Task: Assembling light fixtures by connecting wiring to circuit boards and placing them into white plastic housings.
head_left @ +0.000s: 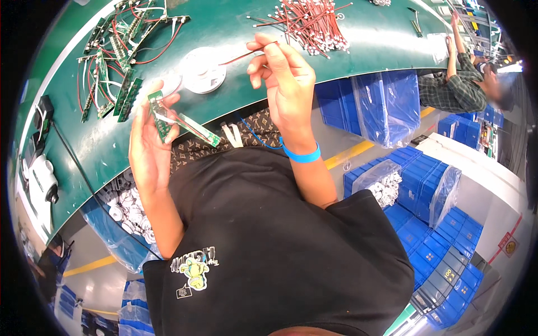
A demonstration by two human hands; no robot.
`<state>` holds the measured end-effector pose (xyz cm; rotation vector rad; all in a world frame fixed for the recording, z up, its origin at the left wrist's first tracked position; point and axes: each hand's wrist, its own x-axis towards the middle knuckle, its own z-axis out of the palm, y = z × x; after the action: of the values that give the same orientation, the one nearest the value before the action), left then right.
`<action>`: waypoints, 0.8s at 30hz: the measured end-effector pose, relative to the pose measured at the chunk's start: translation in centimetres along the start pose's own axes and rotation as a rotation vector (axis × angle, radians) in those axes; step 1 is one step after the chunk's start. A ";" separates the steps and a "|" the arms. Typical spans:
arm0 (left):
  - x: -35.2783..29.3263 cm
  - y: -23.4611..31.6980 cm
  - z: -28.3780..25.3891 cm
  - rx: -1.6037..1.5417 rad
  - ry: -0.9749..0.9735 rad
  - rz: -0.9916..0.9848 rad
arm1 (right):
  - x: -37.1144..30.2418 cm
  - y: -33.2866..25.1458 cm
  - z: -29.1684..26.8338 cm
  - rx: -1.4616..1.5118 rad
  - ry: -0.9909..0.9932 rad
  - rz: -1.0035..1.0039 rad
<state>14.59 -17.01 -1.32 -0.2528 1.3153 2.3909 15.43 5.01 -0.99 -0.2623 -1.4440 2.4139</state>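
Observation:
My left hand [150,137] is closed around a green circuit board [158,117] at the table's near edge. A second narrow board [199,132] dangles beside it, joined by a pale wire. In a pinch between thumb and fingertips, my right hand [290,81] has a thin dark-red cable [241,57], which reaches left toward a round white plastic disc [203,83]. The disc lies on the green tabletop between both hands. Whether the cable's far end touches the disc I cannot tell.
A heap of red cables with white plugs [314,25] lies beyond my right hand. Wired circuit boards [120,47] are piled at the far left, near a white handheld tool [42,178]. Blue crates [417,185] stand on the right; another person [457,92] sits farther along.

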 end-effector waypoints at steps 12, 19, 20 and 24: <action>0.3 -1.0 0.4 -0.101 -0.024 0.014 | -0.4 2.0 2.0 -0.051 -0.140 -0.269; 0.4 -1.2 0.8 0.061 0.065 0.055 | -0.8 2.1 1.9 -0.062 -0.055 -0.200; 0.3 -1.2 0.9 0.114 0.131 0.064 | -0.9 2.1 1.8 -0.078 -0.062 -0.172; -0.2 -1.2 0.5 0.192 0.105 0.134 | -0.7 1.8 1.7 -0.422 -0.148 -0.368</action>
<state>15.27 -16.05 -1.88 -0.2450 1.6461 2.3647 15.25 2.53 -1.76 0.0885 -1.8735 1.8576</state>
